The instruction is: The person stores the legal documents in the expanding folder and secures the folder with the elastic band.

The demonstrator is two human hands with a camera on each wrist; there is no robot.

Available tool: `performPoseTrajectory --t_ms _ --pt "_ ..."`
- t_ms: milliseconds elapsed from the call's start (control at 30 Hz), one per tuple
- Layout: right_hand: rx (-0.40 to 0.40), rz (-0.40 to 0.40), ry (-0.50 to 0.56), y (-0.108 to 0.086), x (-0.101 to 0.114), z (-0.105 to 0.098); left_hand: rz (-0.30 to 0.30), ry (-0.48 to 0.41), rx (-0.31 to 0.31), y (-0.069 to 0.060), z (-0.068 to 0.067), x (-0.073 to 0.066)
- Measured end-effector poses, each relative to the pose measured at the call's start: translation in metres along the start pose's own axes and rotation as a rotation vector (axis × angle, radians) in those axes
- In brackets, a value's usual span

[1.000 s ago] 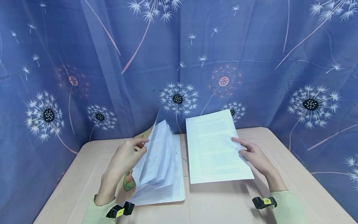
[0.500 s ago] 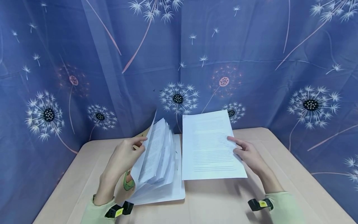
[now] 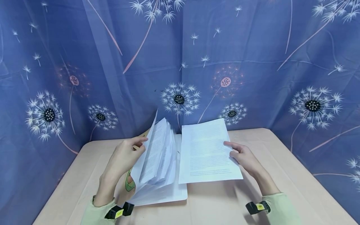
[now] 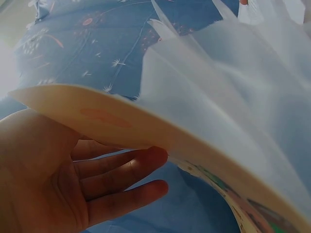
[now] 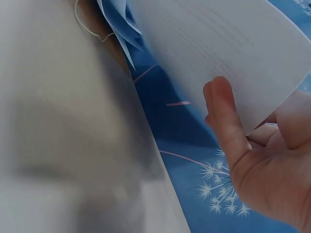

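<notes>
A folder with a tan, cartoon-printed cover (image 3: 130, 184) and white inner side lies partly spread at the table's left centre. My left hand (image 3: 123, 157) grips its raised cover by the left edge; in the left wrist view the fingers lie under the tan cover (image 4: 104, 111) and the thumb is hidden. Several printed pages (image 3: 154, 153) stand fanned inside. With thumb and fingers, my right hand (image 3: 247, 159) pinches the right edge of a printed paper sheet (image 3: 208, 153). That sheet is tilted above the table, its left edge overlapping the folder's right side in the head view.
The beige table (image 3: 213, 203) extends around the folder, its far edge against a blue dandelion-patterned curtain (image 3: 253, 56). A thin pale cord (image 5: 89, 33) shows near the folder in the right wrist view. Each wrist wears a small black camera (image 3: 257, 207).
My right hand has carried the printed sheet leftward toward the folder, and its top edge has dropped a little. The left hand keeps its grip on the cover almost in place.
</notes>
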State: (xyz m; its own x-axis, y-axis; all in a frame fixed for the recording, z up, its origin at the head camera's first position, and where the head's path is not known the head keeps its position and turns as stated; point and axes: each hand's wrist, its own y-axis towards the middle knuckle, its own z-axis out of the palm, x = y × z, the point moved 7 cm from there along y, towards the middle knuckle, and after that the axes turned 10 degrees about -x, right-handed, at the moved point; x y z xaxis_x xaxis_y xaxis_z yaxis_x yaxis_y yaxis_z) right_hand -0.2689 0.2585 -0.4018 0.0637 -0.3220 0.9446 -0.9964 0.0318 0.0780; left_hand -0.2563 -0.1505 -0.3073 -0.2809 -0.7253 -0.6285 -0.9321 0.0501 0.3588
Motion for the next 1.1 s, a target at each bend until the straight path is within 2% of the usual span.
performPoseTrajectory --t_ms 333,567,1100 --pt "0.01 0.035 0.012 0.0 -0.004 -0.002 -0.005 0.007 -0.007 0.0 0.0 0.0" --pt "0.024 0.045 0.045 0.0 -0.004 0.003 0.005 0.003 -0.009 0.0 0.0 -0.002" --pt "0.027 0.045 0.001 -0.001 -0.004 0.017 0.012 0.006 -0.013 0.0 0.001 -0.001"
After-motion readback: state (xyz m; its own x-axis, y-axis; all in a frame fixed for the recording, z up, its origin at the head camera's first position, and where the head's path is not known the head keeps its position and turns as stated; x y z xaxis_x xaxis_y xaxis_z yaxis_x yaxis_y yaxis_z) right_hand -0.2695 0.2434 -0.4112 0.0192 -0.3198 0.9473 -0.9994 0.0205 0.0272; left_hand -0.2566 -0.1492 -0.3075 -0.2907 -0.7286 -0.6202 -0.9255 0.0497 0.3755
